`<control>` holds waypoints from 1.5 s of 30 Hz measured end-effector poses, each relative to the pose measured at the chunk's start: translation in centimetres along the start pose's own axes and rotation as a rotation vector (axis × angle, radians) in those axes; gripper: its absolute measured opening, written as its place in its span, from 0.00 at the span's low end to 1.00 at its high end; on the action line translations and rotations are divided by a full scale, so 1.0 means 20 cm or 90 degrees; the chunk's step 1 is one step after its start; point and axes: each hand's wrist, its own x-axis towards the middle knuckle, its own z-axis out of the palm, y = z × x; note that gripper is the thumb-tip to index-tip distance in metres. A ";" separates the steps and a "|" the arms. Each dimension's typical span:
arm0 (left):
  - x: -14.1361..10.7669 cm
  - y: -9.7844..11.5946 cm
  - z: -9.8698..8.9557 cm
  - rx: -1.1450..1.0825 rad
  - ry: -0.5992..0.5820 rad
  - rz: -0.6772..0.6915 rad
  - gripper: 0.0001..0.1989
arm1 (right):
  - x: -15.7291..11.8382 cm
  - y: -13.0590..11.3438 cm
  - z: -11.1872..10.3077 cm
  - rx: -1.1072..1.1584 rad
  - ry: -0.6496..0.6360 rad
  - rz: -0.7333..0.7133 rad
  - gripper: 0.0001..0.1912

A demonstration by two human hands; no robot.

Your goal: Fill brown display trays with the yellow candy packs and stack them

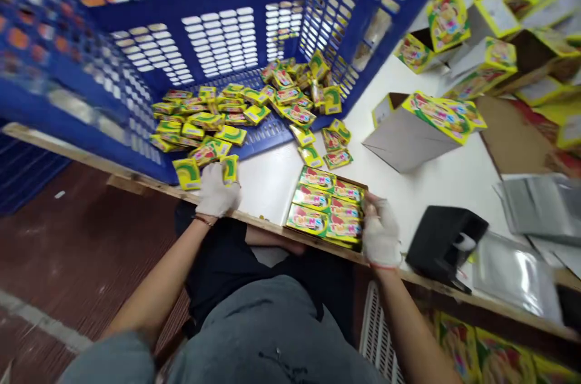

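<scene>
My left hand (218, 193), in a white knit glove with bare fingertips, is at the near edge of a heap of small yellow-and-green boxes (206, 120). Its fingers are closed around small boxes, one of them a yellow box (230, 169) standing by the fingers; the fingertips are partly hidden. At the table's front edge lies a shallow open carton (327, 241), filled with rows of small printed boxes (310, 197), face up. My right hand (381, 229), gloved the same way, grips the carton's right side, thumb and fingers at its rim.
A blue perforated crate (218, 20) lies open towards me, boxes spilling out onto the white table (267, 175). Folded display cartons (417, 129) stand at right, with more piled behind. A black tape dispenser (447, 244) and clear plastic sleeves (515, 275) lie right of my hand.
</scene>
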 end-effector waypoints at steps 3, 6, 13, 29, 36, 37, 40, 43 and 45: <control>0.03 0.04 0.04 -0.346 -0.037 -0.059 0.16 | 0.02 -0.05 0.06 -0.143 -0.072 -0.141 0.25; 0.04 0.14 0.10 -0.535 -0.114 -0.148 0.16 | 0.02 -0.07 0.09 -0.228 -0.123 -0.199 0.29; -0.15 0.31 0.19 -0.182 -0.247 0.219 0.26 | 0.04 0.04 -0.14 0.046 -0.216 -0.151 0.28; -0.32 0.22 0.12 0.067 -0.427 0.325 0.26 | -0.11 0.18 -0.20 -0.155 -0.244 -0.432 0.23; -0.29 0.19 0.05 -0.208 -0.294 0.059 0.19 | -0.22 0.17 -0.23 -0.269 -0.306 -0.466 0.31; -0.28 0.20 0.03 -0.303 -0.285 -0.003 0.19 | -0.23 0.17 -0.24 -0.264 -0.316 -0.473 0.32; -0.25 0.27 -0.04 -0.630 -0.280 -0.208 0.20 | -0.21 0.17 -0.25 -0.230 -0.320 -0.479 0.31; -0.25 0.40 -0.07 -0.799 -0.371 -0.355 0.22 | -0.15 0.18 -0.27 -0.128 -0.317 -0.455 0.30; -0.26 0.50 -0.07 -0.826 -0.448 -0.392 0.24 | -0.08 0.18 -0.28 -0.066 -0.286 -0.397 0.28</control>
